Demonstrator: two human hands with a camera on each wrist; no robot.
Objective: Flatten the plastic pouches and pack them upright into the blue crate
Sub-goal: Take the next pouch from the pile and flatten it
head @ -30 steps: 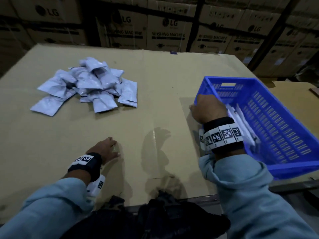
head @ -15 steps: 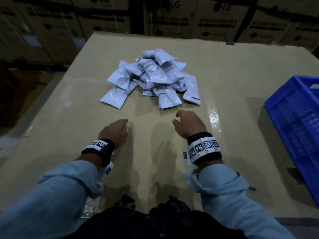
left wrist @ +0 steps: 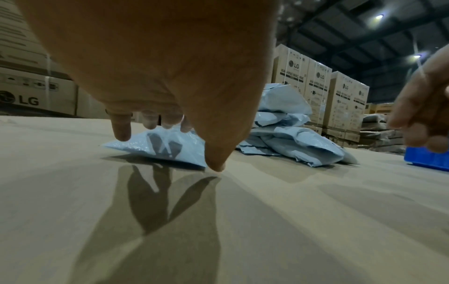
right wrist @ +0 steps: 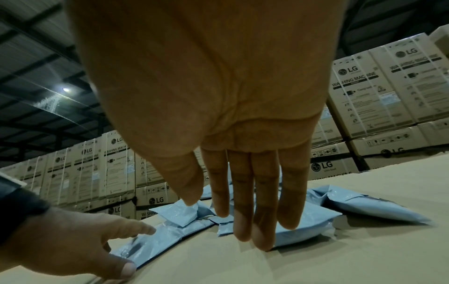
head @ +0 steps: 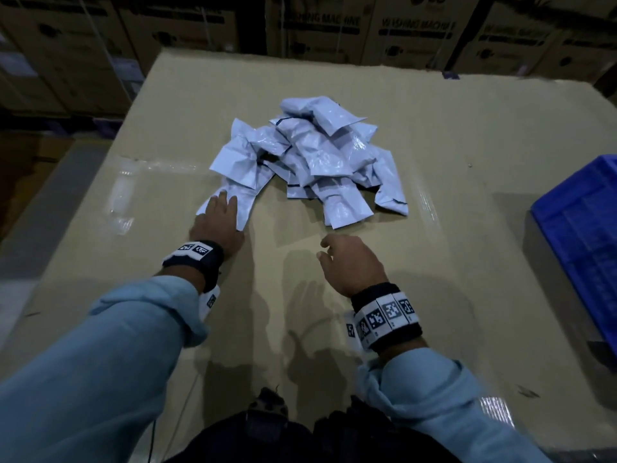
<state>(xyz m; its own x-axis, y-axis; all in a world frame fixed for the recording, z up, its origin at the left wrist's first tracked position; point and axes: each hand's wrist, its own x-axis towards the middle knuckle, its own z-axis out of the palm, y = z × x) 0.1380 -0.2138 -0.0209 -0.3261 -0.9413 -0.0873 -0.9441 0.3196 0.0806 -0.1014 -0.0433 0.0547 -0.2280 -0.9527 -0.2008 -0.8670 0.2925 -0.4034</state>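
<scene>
Stacked washing-machine cartons point(head: 417, 31) wall in a cardboard-topped table point(head: 467, 135) where the pouches point(head: 317, 152) lie heaped just beyond both sets of fingertips. The left hand point(head: 218, 220) lays straight, spread fingers on the nearest pouch point(head: 245, 210), gripping nothing, while the right hand point(head: 350, 262) hovers with fingers extended and empty just short of the heap, the blue crate point(head: 581, 242) well off to its outer side. Pressing a slick, air-filled pouch with flat fingers could make it skid or drag neighbours along.

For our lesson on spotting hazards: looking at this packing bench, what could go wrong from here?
1. The left hand rests on a pouch tucked under the heap; dragging it could scatter the others.
2. The pouches look crumpled and puffy, so they may not stand upright unless pressed flat.
3. The crate sits far right, so a carried pouch could slip.
</scene>
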